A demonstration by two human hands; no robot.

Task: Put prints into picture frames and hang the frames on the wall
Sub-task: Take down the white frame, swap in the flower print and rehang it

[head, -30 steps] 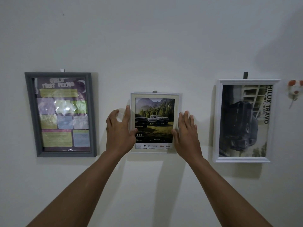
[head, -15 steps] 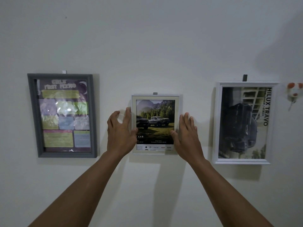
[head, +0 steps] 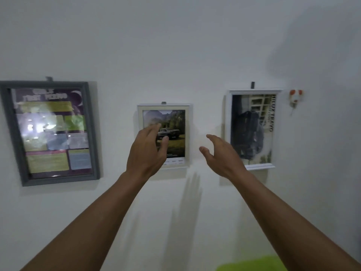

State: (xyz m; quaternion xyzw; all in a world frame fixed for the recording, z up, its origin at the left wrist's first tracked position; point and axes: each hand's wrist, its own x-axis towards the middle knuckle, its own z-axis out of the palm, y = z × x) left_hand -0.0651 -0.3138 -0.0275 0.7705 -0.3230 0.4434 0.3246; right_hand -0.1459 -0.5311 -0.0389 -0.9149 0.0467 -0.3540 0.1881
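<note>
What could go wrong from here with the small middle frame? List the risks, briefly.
1. The small middle frame hangs from one hook at its top centre, and neither hand grips it: the left hand is open in front of it, the right hand open beside it. It may swing or settle crooked.
2. The right hand is near the white frame's lower left corner; a careless move could knock it.

Grey frame [head: 91, 132] with purple-and-yellow poster [head: 50, 132], cream frame [head: 187, 133], white frame [head: 254, 91], white wall [head: 175, 45]
</note>
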